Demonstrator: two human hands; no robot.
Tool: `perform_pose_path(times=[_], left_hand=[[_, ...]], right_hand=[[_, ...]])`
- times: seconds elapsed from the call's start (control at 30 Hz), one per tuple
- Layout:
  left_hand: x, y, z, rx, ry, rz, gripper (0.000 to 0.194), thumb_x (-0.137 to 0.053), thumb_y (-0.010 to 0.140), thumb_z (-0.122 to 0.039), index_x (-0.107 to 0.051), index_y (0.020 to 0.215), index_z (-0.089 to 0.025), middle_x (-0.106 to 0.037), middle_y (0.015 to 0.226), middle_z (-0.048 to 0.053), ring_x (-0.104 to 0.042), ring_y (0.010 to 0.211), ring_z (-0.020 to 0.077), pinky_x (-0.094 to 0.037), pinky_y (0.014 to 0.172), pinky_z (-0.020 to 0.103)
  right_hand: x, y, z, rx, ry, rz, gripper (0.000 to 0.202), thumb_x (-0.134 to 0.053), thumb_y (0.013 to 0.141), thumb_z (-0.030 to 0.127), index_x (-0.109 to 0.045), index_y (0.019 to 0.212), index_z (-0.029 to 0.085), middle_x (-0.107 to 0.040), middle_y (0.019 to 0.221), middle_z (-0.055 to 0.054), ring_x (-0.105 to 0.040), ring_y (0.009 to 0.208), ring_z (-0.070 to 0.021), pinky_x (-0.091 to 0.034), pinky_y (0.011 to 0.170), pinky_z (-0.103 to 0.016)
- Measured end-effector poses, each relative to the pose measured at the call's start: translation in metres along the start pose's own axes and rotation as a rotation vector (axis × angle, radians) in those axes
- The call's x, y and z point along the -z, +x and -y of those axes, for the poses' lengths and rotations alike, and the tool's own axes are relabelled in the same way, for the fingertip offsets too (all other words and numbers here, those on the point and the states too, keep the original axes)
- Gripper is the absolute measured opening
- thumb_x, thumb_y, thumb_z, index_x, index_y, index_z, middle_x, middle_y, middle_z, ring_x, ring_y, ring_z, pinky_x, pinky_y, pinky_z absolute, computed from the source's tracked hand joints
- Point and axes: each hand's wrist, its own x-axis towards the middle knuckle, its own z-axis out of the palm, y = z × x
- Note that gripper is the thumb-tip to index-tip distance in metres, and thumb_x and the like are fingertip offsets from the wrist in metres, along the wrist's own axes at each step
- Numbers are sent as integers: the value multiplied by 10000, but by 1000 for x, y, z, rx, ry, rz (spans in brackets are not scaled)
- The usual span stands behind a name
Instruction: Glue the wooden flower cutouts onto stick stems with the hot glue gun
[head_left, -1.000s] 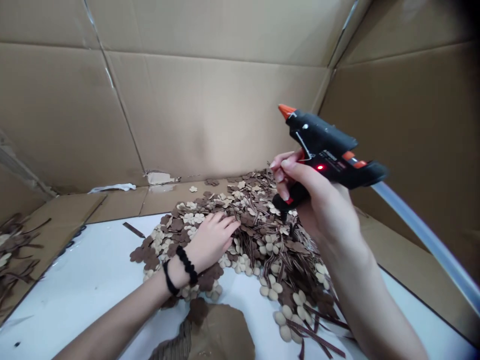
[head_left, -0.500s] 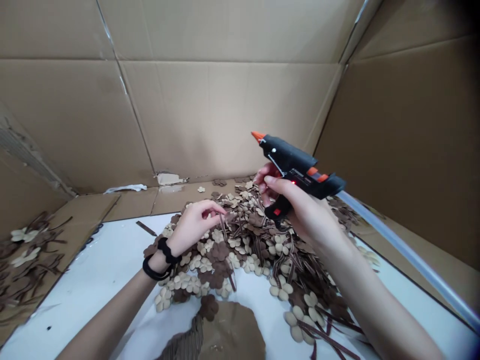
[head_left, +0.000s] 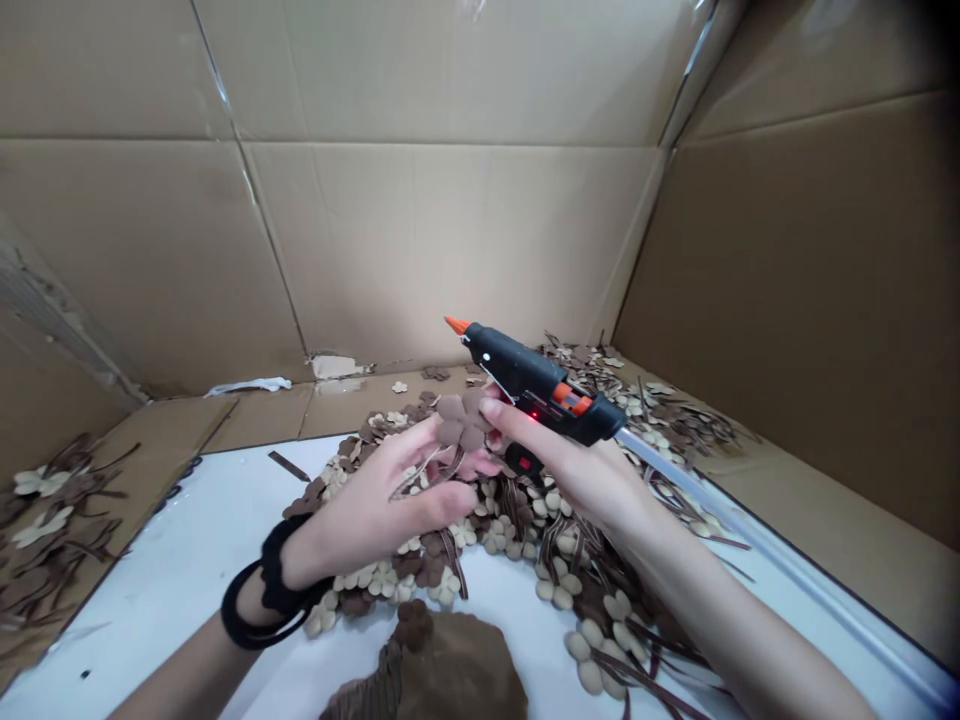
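A black glue gun with an orange nozzle is gripped in my right hand. Its nozzle points up and left, and a small red light glows on its side. My right thumb presses the edge of a brown flower. The fingers of my left hand reach behind and under that flower, with the thumb held apart. Whether they also grip it is partly hidden. Below both hands lies a heap of brown and beige flowers, mixed with thin brown strips.
Cardboard walls rise at the back and sides. A white board carries the heap and a brown rounded piece at the front. More flowers lie at the left. A clear glue stick trails from the gun.
The glue gun has come down and left with my right hand. My left hand has risen from the heap toward it. The brown flower now shows between both hands.
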Motion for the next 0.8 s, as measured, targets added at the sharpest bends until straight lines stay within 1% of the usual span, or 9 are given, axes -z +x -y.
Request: perform_pose_path(times=[0.03,0.1,0.2,0.27,0.37,0.43,0.57,0.63,0.8], left_hand=[[4,-1,-3,3,22,12,437,-645,775,-514,-627,1063,-185,-694,987,99,-639,938,239,-488,810,329],[8,-1,-7,25,73,-34,414,-588,812,-528,-657,1033,-184,-704,938,83,-644,914,234,-494,798,325],[6,1,-11,68,159,-129,299,-632,803,-440,-684,908,-165,-702,801,52,-646,770,187,-498,698,271],[2,2,-11,75,164,-217,263,-659,786,-405,-681,864,-155,-689,734,40,-630,687,160,-486,634,242],[1,2,-13,51,122,-385,309,-640,795,-416,-675,952,-152,-687,731,39,-612,645,142,-471,585,225],[4,1,-16,22,117,-454,347,-624,805,-417,-670,1019,-148,-698,768,50,-614,662,145,-469,584,225],[9,-4,-25,8,163,-500,352,-621,806,-393,-682,1051,-147,-708,781,58,-628,695,159,-475,606,238],[9,-6,-29,3,177,-500,349,-617,808,-390,-689,1055,-155,-706,768,54,-635,711,168,-484,621,249],[5,-12,-33,7,193,-499,333,-608,806,-404,-712,1008,-161,-694,732,49,-624,675,169,-487,593,257]], right_hand=[[2,0,3,-13,-11,23,350,-597,808,517,-666,960,210,-662,816,-40,-624,777,-205,-502,730,-352],[3,-1,9,-21,-46,57,328,-611,801,500,-665,930,204,-644,771,-31,-608,725,-189,-494,686,-331],[1,0,14,34,-88,71,285,-632,791,467,-659,877,196,-619,720,-21,-589,696,-178,-483,666,-314],[1,1,15,93,-79,48,269,-649,782,458,-655,864,201,-619,729,-22,-590,718,-181,-485,677,-314],[10,3,11,162,-6,25,294,-658,764,504,-650,813,214,-620,725,-32,-588,709,-186,-490,651,-320],[20,5,7,190,59,104,352,-648,743,568,-639,730,217,-596,651,-31,-574,639,-184,-487,596,-327],[33,8,1,227,127,336,484,-587,695,696,-619,615,220,-566,562,-28,-562,561,-185,-472,525,-331],[34,9,-1,216,128,368,538,-544,675,753,-609,579,227,-580,564,-33,-571,566,-191,-470,519,-331],[31,10,-6,137,93,355,575,-540,612,815,-599,531,248,-574,515,-28,-578,562,-204,-475,523,-339]])
